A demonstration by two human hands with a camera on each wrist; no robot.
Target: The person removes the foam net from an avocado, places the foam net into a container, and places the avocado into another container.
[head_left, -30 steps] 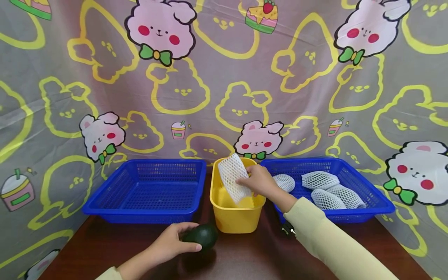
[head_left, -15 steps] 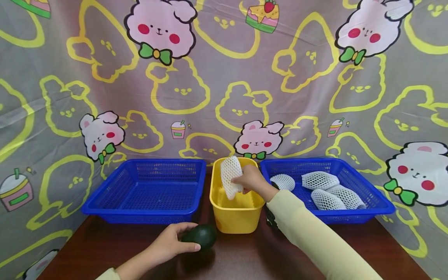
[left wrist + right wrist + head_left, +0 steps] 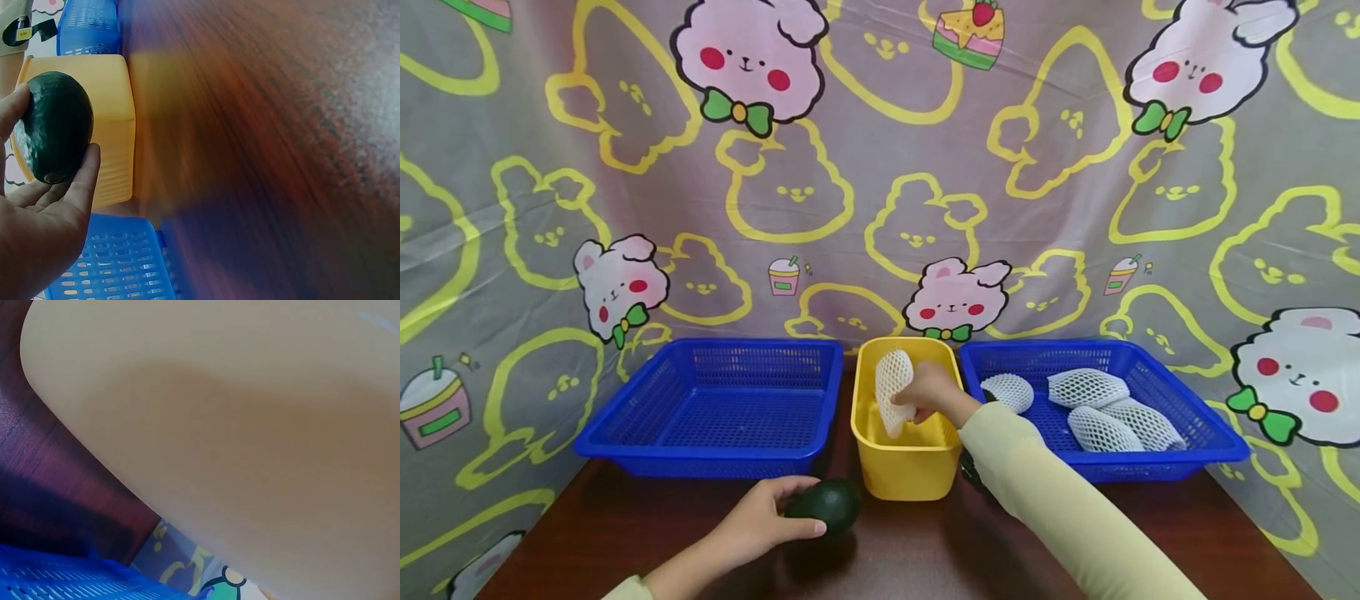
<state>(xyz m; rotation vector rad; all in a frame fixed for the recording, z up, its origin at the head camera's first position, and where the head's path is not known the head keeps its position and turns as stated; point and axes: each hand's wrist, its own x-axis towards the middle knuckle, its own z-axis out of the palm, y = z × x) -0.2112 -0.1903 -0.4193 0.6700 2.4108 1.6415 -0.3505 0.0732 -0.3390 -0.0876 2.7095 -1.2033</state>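
Note:
My left hand (image 3: 767, 512) grips a dark green avocado (image 3: 832, 507) over the table, in front of the yellow bin (image 3: 906, 471). The left wrist view shows the avocado (image 3: 59, 125) between thumb and fingers, its stem end toward the palm side. Inside the mouth of the yellow bin, my right hand (image 3: 928, 390) pinches a white foam net sleeve (image 3: 892, 387) that hangs upright and looks limp. The bin's yellow wall (image 3: 219, 456) fills most of the right wrist view, and the right hand is hidden there.
To the left of the bin stands a blue basket (image 3: 711, 462) with nothing seen in it. Another blue basket (image 3: 1206, 446) on the right holds several net-wrapped fruits (image 3: 1086, 387). A patterned cloth (image 3: 880, 125) hangs behind, and the brown table (image 3: 917, 558) stretches in front.
My right hand has moved slightly left and down into the yellow bin, carrying the foam net sleeve lower. The left hand with the avocado has stayed nearly still.

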